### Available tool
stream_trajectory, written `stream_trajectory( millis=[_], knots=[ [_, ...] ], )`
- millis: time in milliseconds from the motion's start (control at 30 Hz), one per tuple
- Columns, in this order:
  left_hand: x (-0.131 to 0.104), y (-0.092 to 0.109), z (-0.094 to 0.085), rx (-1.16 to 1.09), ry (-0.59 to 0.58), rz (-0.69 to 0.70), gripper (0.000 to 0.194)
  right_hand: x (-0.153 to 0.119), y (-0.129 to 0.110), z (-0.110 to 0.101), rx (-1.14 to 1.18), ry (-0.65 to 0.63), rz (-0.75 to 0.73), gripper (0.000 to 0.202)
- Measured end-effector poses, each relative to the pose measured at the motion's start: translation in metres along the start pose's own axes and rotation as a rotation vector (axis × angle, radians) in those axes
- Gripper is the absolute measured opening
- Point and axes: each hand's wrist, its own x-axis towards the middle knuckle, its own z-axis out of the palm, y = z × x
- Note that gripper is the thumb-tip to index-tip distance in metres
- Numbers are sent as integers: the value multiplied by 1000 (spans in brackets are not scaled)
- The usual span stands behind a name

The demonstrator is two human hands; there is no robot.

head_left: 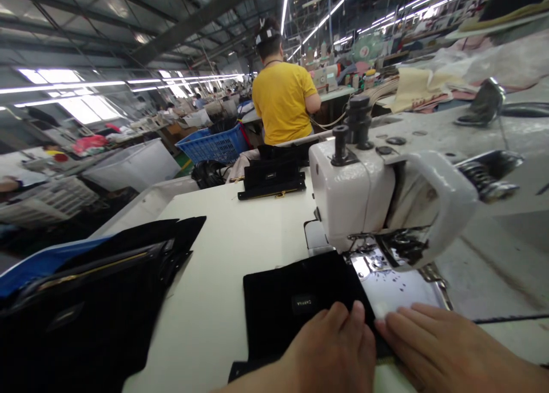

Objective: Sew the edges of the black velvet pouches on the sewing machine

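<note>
Left hand: the left hand lies flat on the black cloth piece, near the bottom of the view. Its fingers are stretched out and press down. It grips nothing.
Right hand: the right hand lies flat too, just to the right of the left hand. Its fingertips touch the right edge of the black cloth and the shiny metal plate. It is open and grasps nothing.
Black cloth piece: it lies flat on the white table, near the person, with its far right corner just beside the needle part of the sewing machine. A small label sits in its middle.
Sewing machine: it is white and stands to the right, just behind the hands.
Left side: a pile of black bag parts lies on the near left of the table, well apart from the hands.
Far end of the table: a small stack of black pieces rests there.
Farther off: a person in a yellow shirt sits with their back turned. A blue basket stands to the left of that person.
</note>
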Motion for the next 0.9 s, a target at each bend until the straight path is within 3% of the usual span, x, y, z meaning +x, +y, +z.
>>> stream_trajectory(
  millis=[267,400,600,900],
  knots=[
    [8,-18,-11,-52,-251,-20,29,15,15,17,27,-77,23,40],
    [7,-22,-12,-58,-259,-31,31,17,18,11,12,-53,19,35],
    [7,-27,-14,-63,-219,8,29,8,17,4,21,96,24,35],
    [11,-30,-11,-52,-299,-23,31,21,19,6,-69,0,29,41]
  ],
)
